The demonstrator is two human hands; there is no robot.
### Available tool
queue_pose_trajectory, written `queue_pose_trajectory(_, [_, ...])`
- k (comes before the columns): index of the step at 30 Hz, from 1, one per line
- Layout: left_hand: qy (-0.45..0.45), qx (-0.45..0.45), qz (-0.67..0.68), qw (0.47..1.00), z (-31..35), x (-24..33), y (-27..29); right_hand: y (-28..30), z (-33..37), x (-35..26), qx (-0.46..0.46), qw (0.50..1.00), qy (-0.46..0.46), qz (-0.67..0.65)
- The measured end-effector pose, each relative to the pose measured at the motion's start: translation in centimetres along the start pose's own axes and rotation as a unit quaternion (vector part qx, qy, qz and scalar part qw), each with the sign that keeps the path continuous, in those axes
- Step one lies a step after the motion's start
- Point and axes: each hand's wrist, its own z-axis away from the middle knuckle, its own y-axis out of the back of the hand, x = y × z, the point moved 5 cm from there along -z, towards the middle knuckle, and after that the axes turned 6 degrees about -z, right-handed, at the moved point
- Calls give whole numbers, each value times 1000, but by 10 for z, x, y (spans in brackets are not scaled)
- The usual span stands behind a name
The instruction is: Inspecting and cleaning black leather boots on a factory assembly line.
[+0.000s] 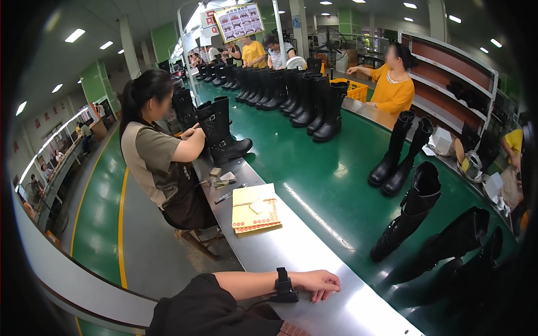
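My left hand (317, 284) is over the bare metal edge of the worktable (330, 263), its fingers loosely bent and a little apart with nothing seen in them. A black strap with a small device (284, 287) sits on that wrist. My right hand is not in view. Nearest to the left hand is a stack of yellow sheets (255, 207) with rows of red round marks and a small pale piece on top. Beyond it lies a slim pen-like tool (231, 193). To the right, tall black boots (408, 210) stand on the green belt.
A seated co-worker (154, 145) handles a buckled black boot (221, 131) at the left. A long row of black boots (325, 109) stands farther along the belt. Across it sits a person in orange (392, 87), near a yellow crate (354, 89) and a shelf rack (448, 73).
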Motion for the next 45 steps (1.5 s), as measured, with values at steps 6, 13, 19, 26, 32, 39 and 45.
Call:
queue_pose_trajectory(6, [-17,29,-19,999,4,2,-4,-2,3,3,139,989,-17,-39])
queue_pose_trajectory(13, [-27,70,-23,997,10,-1,5,7,7,29,98,954,-97,-266])
queue_pose_trajectory(19, [-16,85,-32,996,14,8,6,42,19,38,173,964,-111,-167])
queue_pose_trajectory(26, [-34,87,-22,995,11,2,9,27,20,46,172,959,-178,-139])
queue_pose_trajectory(32, [-36,86,-22,995,9,1,9,24,19,46,139,971,-170,-100])
queue_pose_trajectory(39, [-34,82,-28,996,7,-1,10,26,19,44,159,969,-166,-87])
queue_pose_trajectory(45, [-36,83,-26,996,6,-1,11,24,20,45,168,967,-170,-92])
